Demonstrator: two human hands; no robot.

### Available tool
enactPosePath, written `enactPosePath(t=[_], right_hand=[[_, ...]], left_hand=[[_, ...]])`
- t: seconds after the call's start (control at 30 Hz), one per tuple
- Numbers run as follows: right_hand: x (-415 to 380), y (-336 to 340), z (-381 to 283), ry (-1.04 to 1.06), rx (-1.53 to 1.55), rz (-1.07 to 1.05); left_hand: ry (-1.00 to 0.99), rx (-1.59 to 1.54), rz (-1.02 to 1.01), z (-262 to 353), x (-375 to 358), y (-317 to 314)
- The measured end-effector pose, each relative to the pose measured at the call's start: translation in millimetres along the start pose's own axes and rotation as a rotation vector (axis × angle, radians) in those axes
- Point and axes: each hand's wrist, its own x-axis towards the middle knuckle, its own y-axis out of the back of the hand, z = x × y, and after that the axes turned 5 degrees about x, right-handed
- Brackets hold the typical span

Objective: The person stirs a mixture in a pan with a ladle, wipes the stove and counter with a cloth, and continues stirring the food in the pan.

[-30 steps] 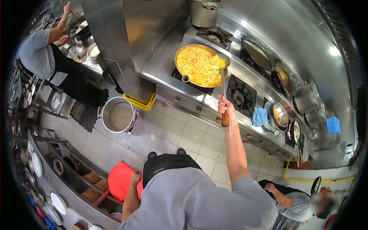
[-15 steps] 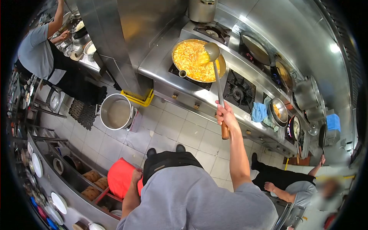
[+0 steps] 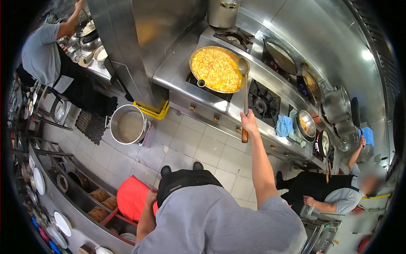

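Note:
My right hand [image 3: 249, 123] grips the long handle of a metal ladle [image 3: 244, 86], arm stretched forward. The ladle's bowl rests at the right rim of a wide wok [image 3: 198, 53] full of yellow-orange food on the steel stove. My left hand [image 3: 149, 197] is down by my hip, fingers curled against a red cloth [image 3: 131, 197]; whether it grips the cloth is unclear.
A big empty pot [image 3: 129, 125] stands on the tiled floor left of the stove. Further right are open burners, a blue cloth [image 3: 284, 125] and smaller pans. One person works at the far left counter, another at the right lifts a black pan. Shelves with plates run along my left.
The ladle has gone from inside the wok, lifted over the food, to its right rim. The person on the right has stood up and raised a pan.

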Motion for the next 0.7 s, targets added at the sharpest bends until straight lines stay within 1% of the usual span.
enactPosePath(t=[0.07, 0.2, 0.3, 0.43, 0.5, 0.53, 0.57, 0.63, 0.7], right_hand=[[13, -10, -1, -0.024, 0.03, 0.007], [56, -22, 4, -0.206, 0.764, -0.221], [56, -13, -5, -0.278, 1.118, -0.356], [35, 0, -36, -0.233, 1.131, -0.403], [30, 3, -50, -0.211, 1.06, -0.414], [29, 3, -54, -0.197, 1.025, -0.425], [26, 4, -58, -0.183, 0.989, -0.435], [12, 3, -76, -0.124, 0.757, -0.369], [-3, 1, -84, -0.061, 0.536, -0.297]], left_hand=[[-0.027, 0.027, 0.019, -10, 3, 0], [0.003, 0.039, 0.038, -40, 12, 4], [0.084, -0.133, 0.039, -45, 6, 8], [0.065, -0.089, 0.044, -56, -4, 0], [0.036, 0.027, 0.032, -80, 6, -6], [0.017, 0.087, 0.026, -80, 8, -6], [0.044, 0.051, 0.015, -80, 9, -6], [0.1, -0.025, -0.004, -65, 2, -9], [0.049, 0.046, 0.024, -58, 6, -5]])
